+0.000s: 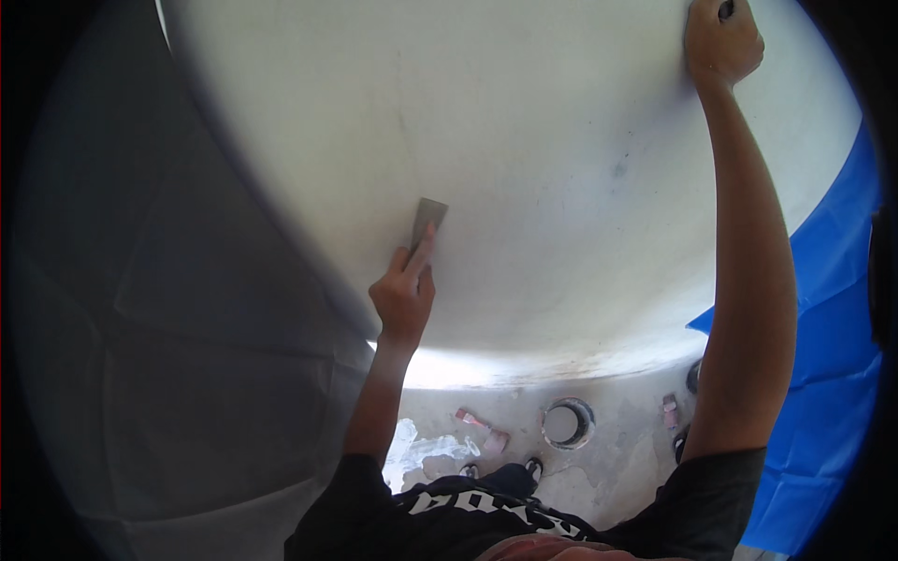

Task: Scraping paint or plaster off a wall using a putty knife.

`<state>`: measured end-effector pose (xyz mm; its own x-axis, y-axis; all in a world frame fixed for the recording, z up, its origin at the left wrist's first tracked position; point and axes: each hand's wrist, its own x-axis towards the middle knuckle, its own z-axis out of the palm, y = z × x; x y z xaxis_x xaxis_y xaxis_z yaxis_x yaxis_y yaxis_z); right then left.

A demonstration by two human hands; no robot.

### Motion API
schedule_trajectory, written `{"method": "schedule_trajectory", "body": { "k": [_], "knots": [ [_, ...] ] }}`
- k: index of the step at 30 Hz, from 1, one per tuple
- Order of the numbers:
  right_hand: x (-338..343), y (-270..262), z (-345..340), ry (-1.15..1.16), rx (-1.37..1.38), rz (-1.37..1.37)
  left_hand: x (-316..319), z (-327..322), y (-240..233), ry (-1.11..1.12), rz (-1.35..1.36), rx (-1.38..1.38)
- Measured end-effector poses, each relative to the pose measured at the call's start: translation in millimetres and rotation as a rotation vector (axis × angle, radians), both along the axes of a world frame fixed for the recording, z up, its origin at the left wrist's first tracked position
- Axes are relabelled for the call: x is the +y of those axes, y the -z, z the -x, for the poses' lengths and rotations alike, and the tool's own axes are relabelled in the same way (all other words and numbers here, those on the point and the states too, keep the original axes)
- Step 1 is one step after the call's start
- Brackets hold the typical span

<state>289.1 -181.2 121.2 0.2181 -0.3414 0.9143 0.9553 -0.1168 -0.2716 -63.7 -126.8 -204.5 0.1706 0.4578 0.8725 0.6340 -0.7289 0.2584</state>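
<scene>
A large, smooth whitish curved surface (519,168) fills the upper middle of the view, with small dark marks at its right part. My left hand (407,291) holds a flat grey scraper or blade (430,214), its index finger stretched along it, against the lower left of the surface. My right hand (726,42) is raised at the top right over the same surface, fingers curled around a small dark object (726,10), mostly hidden; what it is I cannot tell.
Grey sheeting (217,421) hangs at the left and a blue tarp (835,365) at the right. On the concrete floor (610,484) below are a round open container (568,423), a paintbrush (471,418), pinkish blocks (496,440) and white smears (431,449), near shod feet.
</scene>
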Motion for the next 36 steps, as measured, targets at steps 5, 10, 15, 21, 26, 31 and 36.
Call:
{"method": "schedule_trajectory", "body": {
  "k": [5,10,15,21,26,31,36],
  "knots": [
    [2.6,-0.8,-6.5,-0.056,-0.037,-0.001,29.8,-1.8,-93.5,0.037,-0.134,-0.182],
    [16.7,-2.5,-20.6,0.127,-0.204,-0.214,30.0,-13.1,-129.4,0.083,-0.069,-0.262],
    [-7.2,-4.6,12.8,-0.003,0.028,0.057,-0.4,-13.2,-26.6,0.109,0.004,-0.242],
    [-26.3,-8.7,28.9,-0.051,0.026,0.044,6.8,2.7,-135.0,0.069,-0.182,-0.203],
    [-26.5,-11.6,32.8,-0.017,-0.011,-0.001,12.5,1.0,-97.9,0.107,-0.19,-0.257],
    [-25.9,-10.2,31.9,-0.072,-0.001,0.016,-5.7,11.2,-31.6,0.041,-0.012,-0.236],
    [-20.3,-13.2,24.4,-0.016,-0.003,0.02,12.9,11.3,-120.9,0.092,-0.144,-0.249]
  ]
}}
